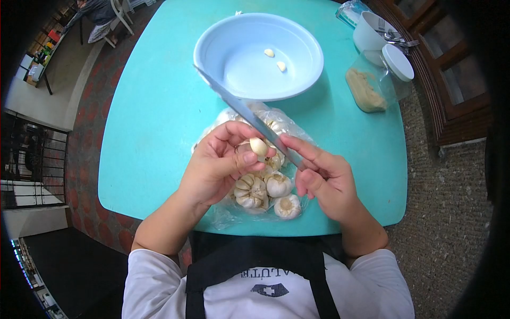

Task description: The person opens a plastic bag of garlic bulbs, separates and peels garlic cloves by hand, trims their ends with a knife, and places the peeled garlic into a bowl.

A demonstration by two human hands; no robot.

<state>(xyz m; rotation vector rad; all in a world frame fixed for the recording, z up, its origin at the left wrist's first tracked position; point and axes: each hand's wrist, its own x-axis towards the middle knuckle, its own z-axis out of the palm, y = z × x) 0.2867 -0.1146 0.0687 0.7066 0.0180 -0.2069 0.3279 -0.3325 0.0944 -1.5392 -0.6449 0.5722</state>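
Between the thumb and fingers of my left hand is a pale garlic clove. My right hand grips a long knife, whose blade slants up and left past the clove toward the basin; its handle is mostly hidden in my fingers. Below both hands, several garlic bulbs lie on and in a clear plastic bag. Just beyond the bag stands a light blue basin with two peeled cloves inside.
On the turquoise table, a clear jar with a white lid and tan contents stands at the right. Behind it is a white bowl with forks, beside a plastic packet. A person sits near a chair at the far left.
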